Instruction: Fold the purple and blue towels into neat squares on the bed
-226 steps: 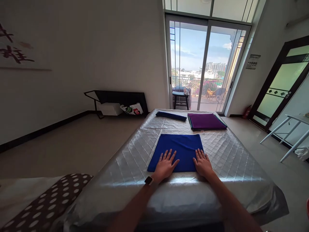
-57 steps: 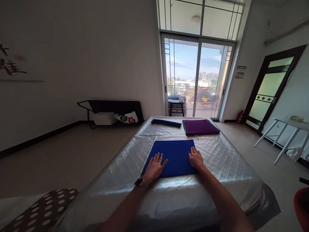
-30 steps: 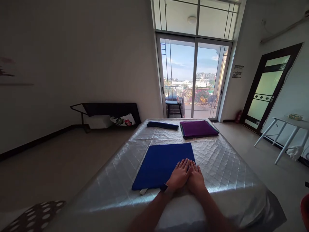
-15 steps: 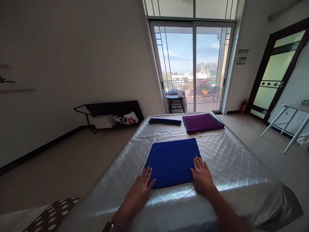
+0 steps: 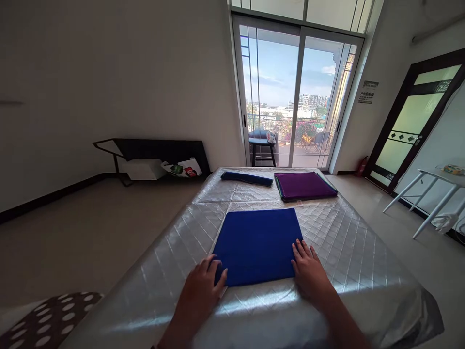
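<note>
A flat blue folded cloth (image 5: 259, 247) lies on the silver quilted mattress cover (image 5: 174, 261) in front of me. At its near left corner, my left hand (image 5: 201, 286) has curled fingers, with blue fabric showing between thumb and fingers. My right hand (image 5: 308, 266) rests at the near right edge of the cloth, fingers stretched out and lying flat. Farther back on the mattress are a narrow dark blue folded cloth (image 5: 247, 179) and a purple folded cloth (image 5: 305, 185) stacked on other fabric.
Beyond the mattress stands a glass sliding door (image 5: 298, 97), with a stool (image 5: 262, 143) near it. On the left, a black low rack (image 5: 163, 150) holds a white box (image 5: 144, 169) and a printed bag (image 5: 183, 168). A small white table (image 5: 441, 175) stands at right.
My left hand has gone from lying flat to curling its fingers at the cloth's near left corner. My right hand stays flat at the right edge. The view has tilted and shifted slightly.
</note>
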`<state>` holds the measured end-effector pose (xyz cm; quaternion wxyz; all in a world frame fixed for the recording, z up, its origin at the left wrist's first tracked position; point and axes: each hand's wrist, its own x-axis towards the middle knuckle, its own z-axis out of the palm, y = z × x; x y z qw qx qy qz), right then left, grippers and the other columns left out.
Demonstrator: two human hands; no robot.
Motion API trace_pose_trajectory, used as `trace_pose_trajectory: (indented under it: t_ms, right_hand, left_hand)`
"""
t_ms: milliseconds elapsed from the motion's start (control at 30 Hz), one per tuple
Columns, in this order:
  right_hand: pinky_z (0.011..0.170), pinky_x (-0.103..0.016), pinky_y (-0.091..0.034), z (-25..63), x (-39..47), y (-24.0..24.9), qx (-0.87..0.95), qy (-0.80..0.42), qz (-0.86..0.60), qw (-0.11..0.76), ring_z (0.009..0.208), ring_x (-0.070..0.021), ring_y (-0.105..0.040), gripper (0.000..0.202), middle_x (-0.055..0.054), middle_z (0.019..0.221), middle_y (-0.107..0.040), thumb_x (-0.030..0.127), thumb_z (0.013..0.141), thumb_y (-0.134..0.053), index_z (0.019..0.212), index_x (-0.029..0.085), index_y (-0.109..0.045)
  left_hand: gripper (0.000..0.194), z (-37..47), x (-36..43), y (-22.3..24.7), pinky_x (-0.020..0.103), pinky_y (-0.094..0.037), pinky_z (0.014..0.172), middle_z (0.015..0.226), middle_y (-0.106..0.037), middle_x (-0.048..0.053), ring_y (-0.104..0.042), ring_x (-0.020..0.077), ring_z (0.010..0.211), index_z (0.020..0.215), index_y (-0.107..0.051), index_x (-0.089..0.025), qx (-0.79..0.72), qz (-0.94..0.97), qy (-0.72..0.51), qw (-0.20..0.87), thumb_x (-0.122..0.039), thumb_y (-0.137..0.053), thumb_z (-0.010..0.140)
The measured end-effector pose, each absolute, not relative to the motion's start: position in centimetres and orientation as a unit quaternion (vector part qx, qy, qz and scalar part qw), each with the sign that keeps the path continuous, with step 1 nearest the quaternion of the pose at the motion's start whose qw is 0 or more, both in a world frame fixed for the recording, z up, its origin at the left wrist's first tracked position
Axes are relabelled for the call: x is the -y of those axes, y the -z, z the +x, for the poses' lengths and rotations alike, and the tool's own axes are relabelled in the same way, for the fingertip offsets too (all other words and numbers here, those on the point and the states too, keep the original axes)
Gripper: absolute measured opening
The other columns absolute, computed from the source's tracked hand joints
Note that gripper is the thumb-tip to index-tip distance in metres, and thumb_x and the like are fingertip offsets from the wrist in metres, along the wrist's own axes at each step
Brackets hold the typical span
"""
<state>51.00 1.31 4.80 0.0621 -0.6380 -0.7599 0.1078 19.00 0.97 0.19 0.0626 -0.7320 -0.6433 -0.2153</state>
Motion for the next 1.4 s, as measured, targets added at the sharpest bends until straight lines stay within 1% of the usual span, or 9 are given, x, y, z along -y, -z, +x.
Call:
trace_pose_trajectory:
  t_ms: [67, 133, 200, 267, 467, 633, 867, 1100, 1400]
  right_hand:
    - [0.118, -0.042, -0.03, 51.9, -0.7, -5.9, 0.79, -0.104, -0.599, 0.08, 0.142, -0.0257, -0.042, 0.044, -0.012, 0.152, -0.049, 0.021, 0.096, -0.046, 0.138, 0.02, -0.059]
    - [0.106, -0.034, -0.043, 52.6, -0.1, -7.1, 0.81, -0.113, -0.568, 0.096, 0.119, -0.0224, -0.063, 0.03, -0.009, 0.129, -0.068, 0.019, 0.094, -0.051, 0.115, 0.023, -0.072]
    - [0.091, -0.029, -0.05, 53.1, 0.3, -7.9, 0.817, -0.122, -0.556, 0.095, 0.096, -0.0187, -0.069, 0.025, -0.006, 0.105, -0.074, 0.018, 0.094, -0.051, 0.095, 0.024, -0.075]
    - [0.084, -0.027, -0.051, 53.3, 0.4, -8.3, 0.818, -0.127, -0.556, 0.08, 0.088, -0.0173, -0.069, 0.025, -0.004, 0.096, -0.073, 0.014, 0.092, -0.051, 0.087, 0.023, -0.075]
    - [0.081, -0.024, -0.049, 53.9, -0.3, -7.9, 0.802, -0.173, -0.566, 0.078, 0.088, -0.0154, -0.066, 0.029, -0.002, 0.094, -0.073, 0.008, 0.079, -0.053, 0.086, 0.025, -0.076]
    - [0.079, -0.025, -0.048, 54.2, -0.3, -8.4, 0.788, -0.206, -0.574, 0.077, 0.089, -0.0168, -0.067, 0.03, -0.004, 0.099, -0.074, 0.007, 0.078, -0.056, 0.093, 0.022, -0.077]
    - [0.084, -0.025, -0.047, 53.9, -0.7, -8.5, 0.808, -0.153, -0.567, 0.048, 0.093, -0.0178, -0.068, 0.027, -0.004, 0.098, -0.075, 0.01, 0.079, -0.058, 0.089, 0.024, -0.079]
    - [0.081, -0.025, -0.046, 54.3, -0.8, -9.1, 0.819, -0.082, -0.563, 0.078, 0.089, -0.0172, -0.069, 0.023, -0.003, 0.097, -0.075, 0.016, 0.088, -0.054, 0.093, 0.024, -0.074]
    - [0.054, -0.021, -0.035, 54.3, -0.6, -8.7, 0.813, 0.04, -0.555, 0.171, 0.066, -0.0104, -0.068, 0.028, -0.002, 0.1, -0.075, 0.024, 0.101, -0.042, 0.104, 0.024, -0.07]
  left_hand:
    - [0.036, 18.9, -0.8, -1.1, 0.045, -0.052, 0.088, 0.106, -0.07, 0.012, -0.066, 0.0271, 0.096, 0.088, -0.067, -0.02, 0.645, -0.733, 0.211, 0.046, -0.04, -0.038, 0.095]
    - [0.033, 18.7, -0.6, -2.0, 0.04, -0.052, 0.083, 0.092, -0.07, 0.008, -0.065, 0.0234, 0.086, 0.081, -0.064, -0.023, 0.64, -0.745, 0.188, -0.011, -0.038, -0.037, 0.095]
    - [0.032, 18.4, -0.3, -2.7, 0.036, -0.051, 0.081, 0.088, -0.069, 0.006, -0.066, 0.0218, 0.083, 0.079, -0.062, -0.024, 0.63, -0.756, 0.156, -0.082, -0.042, -0.04, 0.093]
    - [0.033, 18.1, -0.1, -3.4, 0.034, -0.05, 0.079, 0.087, -0.068, 0.005, -0.066, 0.0214, 0.082, 0.077, -0.061, -0.024, 0.623, -0.76, 0.128, -0.137, -0.047, -0.042, 0.091]
    - [0.027, 16.8, 0.7, -5.3, 0.03, -0.049, 0.074, 0.087, -0.069, 0.004, -0.066, 0.0193, 0.078, 0.079, -0.06, -0.023, 0.616, -0.751, 0.071, -0.227, -0.042, -0.042, 0.086]
    - [0.028, 16.2, 0.8, -6.1, 0.03, -0.051, 0.077, 0.102, -0.072, 0.005, -0.069, 0.0206, 0.088, 0.097, -0.065, -0.024, 0.627, -0.735, 0.082, -0.247, -0.041, -0.047, 0.083]
    - [0.028, 16.2, 0.4, -5.7, 0.03, -0.051, 0.082, 0.11, -0.072, 0.006, -0.069, 0.0203, 0.092, 0.097, -0.068, -0.024, 0.626, -0.74, 0.089, -0.228, -0.036, -0.046, 0.084]
    - [0.027, 16.2, 0.6, -5.4, 0.032, -0.052, 0.083, 0.109, -0.071, 0.005, -0.068, 0.021, 0.091, 0.095, -0.068, -0.026, 0.625, -0.746, 0.105, -0.202, -0.041, -0.049, 0.084]
    - [0.02, 15.9, 0.2, -4.7, 0.033, -0.049, 0.089, 0.106, -0.071, 0.005, -0.067, 0.0221, 0.097, 0.09, -0.068, -0.026, 0.623, -0.765, 0.089, -0.138, -0.04, -0.055, 0.085]
